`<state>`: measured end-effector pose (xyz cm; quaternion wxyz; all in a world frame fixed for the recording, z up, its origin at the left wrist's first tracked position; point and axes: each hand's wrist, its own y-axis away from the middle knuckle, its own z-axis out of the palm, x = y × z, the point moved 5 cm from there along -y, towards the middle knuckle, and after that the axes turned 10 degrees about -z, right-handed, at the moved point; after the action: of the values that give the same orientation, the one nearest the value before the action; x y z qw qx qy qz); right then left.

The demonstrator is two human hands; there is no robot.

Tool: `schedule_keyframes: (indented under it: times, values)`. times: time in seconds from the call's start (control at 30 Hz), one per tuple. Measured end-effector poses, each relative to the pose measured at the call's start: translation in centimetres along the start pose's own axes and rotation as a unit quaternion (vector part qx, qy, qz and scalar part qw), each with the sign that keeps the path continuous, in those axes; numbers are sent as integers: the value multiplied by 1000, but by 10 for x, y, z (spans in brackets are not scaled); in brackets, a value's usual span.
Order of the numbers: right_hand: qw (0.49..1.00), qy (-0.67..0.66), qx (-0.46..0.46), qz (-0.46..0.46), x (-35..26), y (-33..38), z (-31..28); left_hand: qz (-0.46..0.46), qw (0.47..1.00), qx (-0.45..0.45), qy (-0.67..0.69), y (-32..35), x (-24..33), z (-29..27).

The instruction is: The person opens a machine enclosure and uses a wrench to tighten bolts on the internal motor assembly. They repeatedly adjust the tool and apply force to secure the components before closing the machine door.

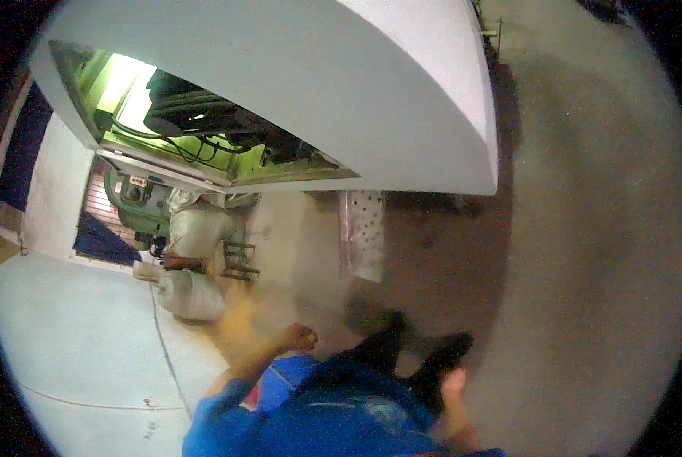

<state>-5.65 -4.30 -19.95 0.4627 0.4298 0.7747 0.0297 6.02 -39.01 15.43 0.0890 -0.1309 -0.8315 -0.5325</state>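
Note:
My left hand [299, 337] hangs in front of my body at the lower middle, its fingers curled in. A small yellowish spot shows at its fingertips, too small to name. Beneath that forearm is a bright blue thing [284, 382] with a pale line across it; I cannot tell its kind. My right hand [453, 382] hangs low beside my dark trousers, smeared by motion, and its fingers cannot be made out. Neither hand touches the large white machine cabinet [303, 84] ahead, whose opening shows a lit greenish inside with dark hoses and cables [204, 118].
Stuffed white sacks [192, 295] stand by the white wall [74, 327] at the left, near a small metal rack [239, 260] and a green machine [139, 202]. A perforated pale strip [365, 228] lies below the cabinet edge. Grey floor [584, 251] stretches along the right.

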Motion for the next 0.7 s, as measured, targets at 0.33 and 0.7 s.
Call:
schedule_keyframes:
  times: [0.33, 0.7]
  values:
    - [977, -147, -101, 117, 7, 53, -102, 61, 998, -28, 0, -10, 55, -6]
    - [986, 88, -110, -93, 80, -34, -303, 180, 980, 40, -70, -78, 149, 46]
